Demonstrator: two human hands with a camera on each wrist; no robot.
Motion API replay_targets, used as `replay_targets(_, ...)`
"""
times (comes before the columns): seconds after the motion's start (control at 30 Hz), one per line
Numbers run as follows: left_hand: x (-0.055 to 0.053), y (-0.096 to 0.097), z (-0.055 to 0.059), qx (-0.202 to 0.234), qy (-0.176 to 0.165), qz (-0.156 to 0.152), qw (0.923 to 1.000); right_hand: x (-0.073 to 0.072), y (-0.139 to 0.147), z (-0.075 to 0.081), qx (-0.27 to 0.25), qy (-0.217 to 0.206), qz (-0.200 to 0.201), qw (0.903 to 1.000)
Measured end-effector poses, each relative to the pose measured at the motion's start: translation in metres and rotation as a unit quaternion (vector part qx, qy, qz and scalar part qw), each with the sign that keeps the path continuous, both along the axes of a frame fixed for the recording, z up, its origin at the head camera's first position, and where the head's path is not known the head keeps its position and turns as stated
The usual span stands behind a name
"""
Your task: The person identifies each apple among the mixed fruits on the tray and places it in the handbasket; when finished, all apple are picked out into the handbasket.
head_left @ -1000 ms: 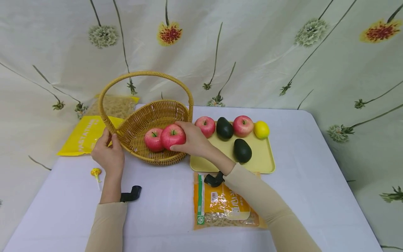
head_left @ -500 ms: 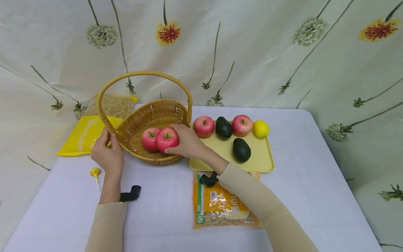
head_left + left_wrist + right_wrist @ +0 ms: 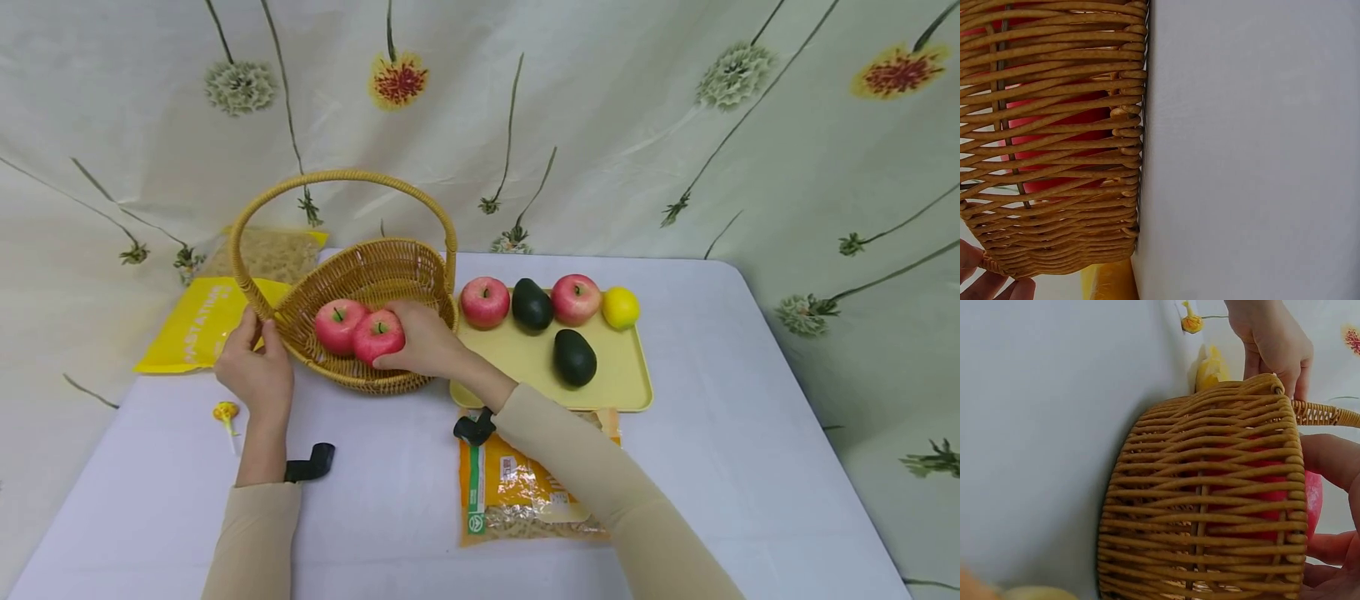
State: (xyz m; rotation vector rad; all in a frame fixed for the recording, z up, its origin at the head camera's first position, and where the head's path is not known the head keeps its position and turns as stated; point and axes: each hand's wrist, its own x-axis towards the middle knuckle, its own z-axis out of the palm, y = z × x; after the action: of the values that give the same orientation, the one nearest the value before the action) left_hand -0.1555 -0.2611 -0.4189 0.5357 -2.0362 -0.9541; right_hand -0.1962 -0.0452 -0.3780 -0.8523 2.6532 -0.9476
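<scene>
In the head view a wicker basket (image 3: 390,258) with a tall hoop handle stands at the left of the table. My left hand (image 3: 258,367) pinches its rim near the left foot of the handle. Inside the basket my right hand (image 3: 423,342) grips a red apple (image 3: 378,337) from its right side. Another red apple (image 3: 339,325) lies against it on the left. Through the weave in the left wrist view, red apple skin (image 3: 1066,134) shows. The right wrist view has the basket wall (image 3: 1210,500) in front, hiding much of the held apple.
Right of the basket, a yellow tray (image 3: 630,375) bears two apples, two avocados (image 3: 575,358) and a lemon (image 3: 621,308). An orange food bag (image 3: 525,492) lies under the right forearm. Yellow pasta bags (image 3: 195,325) lie behind left, with a lollipop (image 3: 226,414) nearer the front.
My right hand has moved left and slightly down into the basket with its apple. The other apple in the basket has shifted left. My left hand keeps its place on the rim.
</scene>
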Motion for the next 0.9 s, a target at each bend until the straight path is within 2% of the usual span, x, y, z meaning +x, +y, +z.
replay_targets(0.17,-0.001,0.000,0.000,-0.005,0.005,-0.003,1.0000,-0.002,-0.011,-0.002,-0.007,0.002,0.005,1.0000)
replay_targets(0.47,-0.001,-0.001,-0.001,-0.008,-0.009,0.007,0.9999,-0.007,-0.025,-0.013,-0.019,0.000,0.000,0.9998)
replay_targets(0.9,0.000,0.001,0.001,0.003,-0.007,0.003,1.0000,-0.008,-0.028,-0.018,-0.025,-0.005,0.006,0.9997)
